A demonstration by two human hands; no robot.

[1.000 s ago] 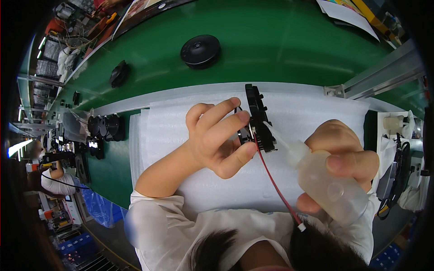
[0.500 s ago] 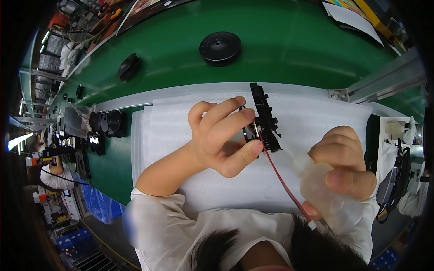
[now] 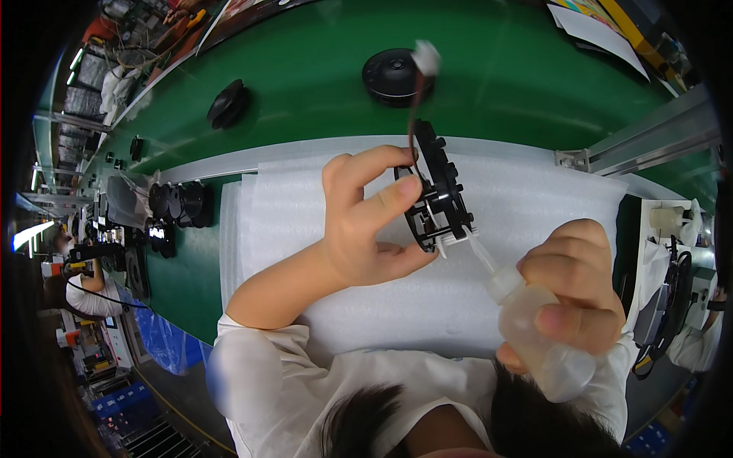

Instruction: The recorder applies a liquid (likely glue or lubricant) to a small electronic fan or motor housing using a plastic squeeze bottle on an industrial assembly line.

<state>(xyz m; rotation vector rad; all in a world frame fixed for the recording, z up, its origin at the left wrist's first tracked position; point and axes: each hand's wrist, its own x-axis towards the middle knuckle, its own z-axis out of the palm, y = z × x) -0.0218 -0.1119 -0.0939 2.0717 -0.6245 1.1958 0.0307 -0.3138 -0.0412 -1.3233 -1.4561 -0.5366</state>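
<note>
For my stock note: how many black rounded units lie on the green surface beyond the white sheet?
2 clearly: a round unit partly behind the white plug, another unit farther left. Dark things further left are unclear; others may be hidden.

Place: factory workshop, laid out like an assembly line
Green table (image 3: 496,84): long, with a white foam sheet (image 3: 298,210) and a metal post (image 3: 649,133)
Black round units (image 3: 393,79): spaced along it
Work in hand: black assembly (image 3: 443,183), translucent bottle (image 3: 523,317)
Left side: co-worker (image 3: 95,294), tube light (image 3: 32,237)
</note>
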